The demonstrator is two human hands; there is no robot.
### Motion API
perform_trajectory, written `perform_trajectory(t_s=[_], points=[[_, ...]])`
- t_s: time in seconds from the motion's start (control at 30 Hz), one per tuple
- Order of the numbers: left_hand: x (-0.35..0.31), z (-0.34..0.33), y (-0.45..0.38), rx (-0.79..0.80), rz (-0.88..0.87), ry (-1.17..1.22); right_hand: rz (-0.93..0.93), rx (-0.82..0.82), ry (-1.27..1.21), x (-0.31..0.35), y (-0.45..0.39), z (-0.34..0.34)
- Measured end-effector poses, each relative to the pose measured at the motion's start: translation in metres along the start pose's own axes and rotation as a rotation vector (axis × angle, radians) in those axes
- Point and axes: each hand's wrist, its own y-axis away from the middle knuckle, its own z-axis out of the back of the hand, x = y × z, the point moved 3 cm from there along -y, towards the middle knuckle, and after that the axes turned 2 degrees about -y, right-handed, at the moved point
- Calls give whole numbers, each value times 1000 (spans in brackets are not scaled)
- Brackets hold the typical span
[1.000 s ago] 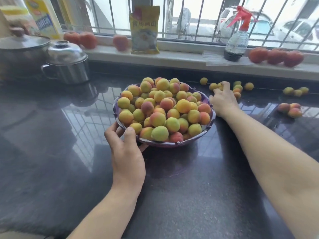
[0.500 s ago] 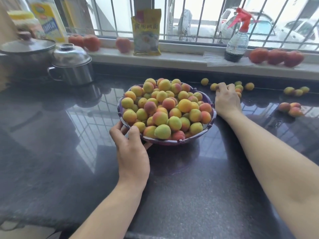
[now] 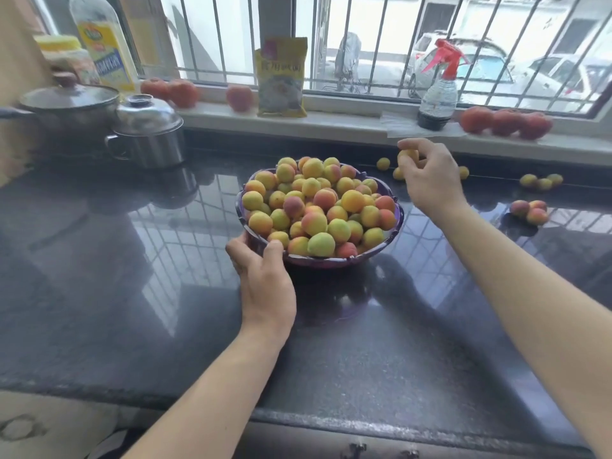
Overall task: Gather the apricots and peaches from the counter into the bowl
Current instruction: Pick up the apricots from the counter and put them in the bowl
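**Purple bowl heaped, a few fruits still out**

Yellow apricot (image 3: 408,155) sits pinched in the raised right hand (image 3: 430,180), beside the bowl (image 3: 395,223). The left hand (image 3: 265,279) grips the bowl's near rim. Most fruit is gathered; loose apricots (image 3: 541,181) and peaches (image 3: 530,212) remain on the dark counter (image 3: 364,359).

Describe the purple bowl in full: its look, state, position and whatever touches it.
The purple bowl is round and wide, with a scalloped, glossy rim that looks like plastic. It sits upright on the dark polished counter, near its middle, in front of the window sill. It is heaped above the rim with small yellow, green and red-blushed fruit. The left hand grips its near-left rim, thumb over the edge. The right hand, pinching one apricot, is beyond the bowl's far-right side without touching it.
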Motion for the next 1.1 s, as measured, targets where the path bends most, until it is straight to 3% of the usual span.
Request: perform_trajectory(t_s=[0.17, 0.4, 0.77, 1.03, 1.1], points=[[0, 2, 4, 24, -2, 35, 110, 253, -152, 72, 37, 9], [-1, 5, 1, -11, 45, 182, 431, 485, 76, 119, 87, -19], [-5, 8, -1, -19, 81, 228, 610, 453, 375, 137, 98, -54], [-5, 7, 0, -22, 54, 270, 537, 462, 271, 133, 90, -49], [-5, 7, -1, -13, 64, 299, 463, 373, 162, 123, 83, -42]])
